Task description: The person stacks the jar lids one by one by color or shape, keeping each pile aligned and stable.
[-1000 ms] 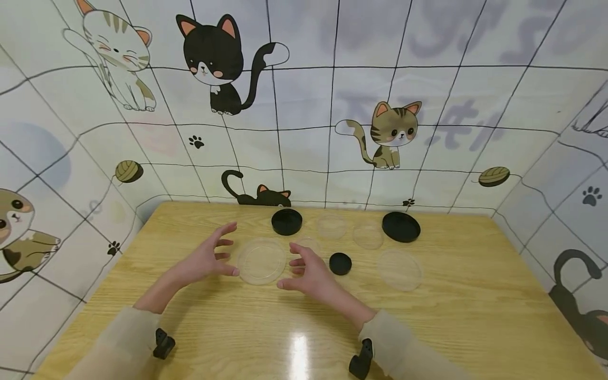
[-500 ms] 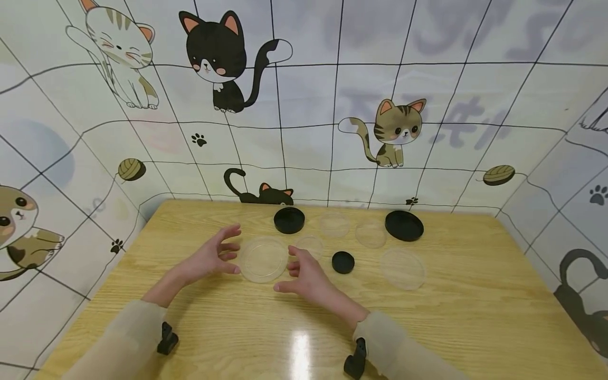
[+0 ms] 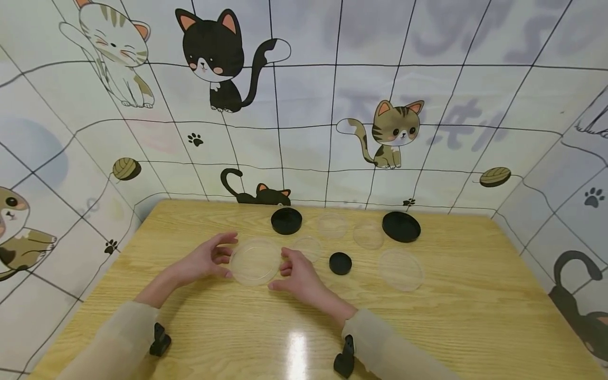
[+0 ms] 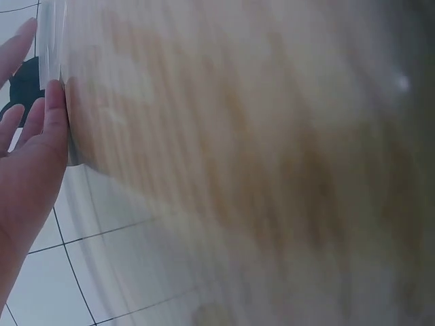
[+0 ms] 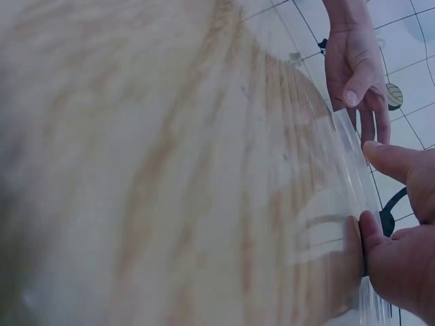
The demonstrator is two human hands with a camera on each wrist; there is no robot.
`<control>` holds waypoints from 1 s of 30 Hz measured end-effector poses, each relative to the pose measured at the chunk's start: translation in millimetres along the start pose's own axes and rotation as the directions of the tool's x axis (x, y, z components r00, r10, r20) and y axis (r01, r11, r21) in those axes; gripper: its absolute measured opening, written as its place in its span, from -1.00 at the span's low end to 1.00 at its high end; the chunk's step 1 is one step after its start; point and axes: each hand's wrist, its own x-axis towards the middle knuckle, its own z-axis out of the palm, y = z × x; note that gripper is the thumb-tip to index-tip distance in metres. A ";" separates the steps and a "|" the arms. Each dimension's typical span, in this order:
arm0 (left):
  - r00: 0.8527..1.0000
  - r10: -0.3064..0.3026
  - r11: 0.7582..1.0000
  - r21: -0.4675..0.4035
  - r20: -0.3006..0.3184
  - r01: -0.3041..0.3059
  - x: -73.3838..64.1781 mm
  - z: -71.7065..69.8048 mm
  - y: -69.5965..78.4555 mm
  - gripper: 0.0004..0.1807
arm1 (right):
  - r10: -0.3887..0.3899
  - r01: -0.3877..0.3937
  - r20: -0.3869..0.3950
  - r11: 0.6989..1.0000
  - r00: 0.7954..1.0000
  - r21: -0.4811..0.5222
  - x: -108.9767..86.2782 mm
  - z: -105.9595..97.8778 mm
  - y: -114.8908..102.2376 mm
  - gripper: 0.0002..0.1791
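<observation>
A clear round shallow dish (image 3: 255, 262) lies on the wooden table between both hands. My left hand (image 3: 201, 258) is at its left edge, thumb and fingers spread around the side. At the right edge is my right hand (image 3: 304, 277), its thumb near the front of the rim and its fingers farther back. The right wrist view shows the fingers (image 5: 380, 251) of the right hand low beside the dish's clear wall (image 5: 350, 153). In the left wrist view, fingertips (image 4: 56, 102) of the left hand are right at the clear rim.
A black round dish (image 3: 286, 221) and a bigger black one (image 3: 401, 227) stand toward the back. A small black disc-like dish (image 3: 340, 263) sits right of my right hand. Several clear discs lie around, one large (image 3: 401, 269) at right. A cat-patterned cloth (image 3: 304, 132) walls the table.
My hands have come closer together on the large clear dish, the right one moving left. The dish has shifted slightly left. The other dishes keep their places.
</observation>
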 end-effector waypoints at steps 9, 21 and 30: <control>1.000 -0.005 0.996 0.091 0.015 0.004 0.8 -1.4 -1.2 -0.01 | -0.076 0.074 -0.024 0.994 0.997 -0.080 2.6 4.7 3.6 -0.10; 0.999 -0.036 0.988 0.149 0.011 0.034 -0.7 -0.9 -1.5 -0.08 | -0.079 0.072 -0.050 0.990 0.996 -0.122 6.9 8.7 5.4 -0.14; 0.999 -0.022 0.993 0.117 0.034 0.018 -0.8 -1.5 0.2 -0.08 | -0.045 0.040 -0.060 0.996 0.997 -0.082 8.3 6.1 4.3 -0.17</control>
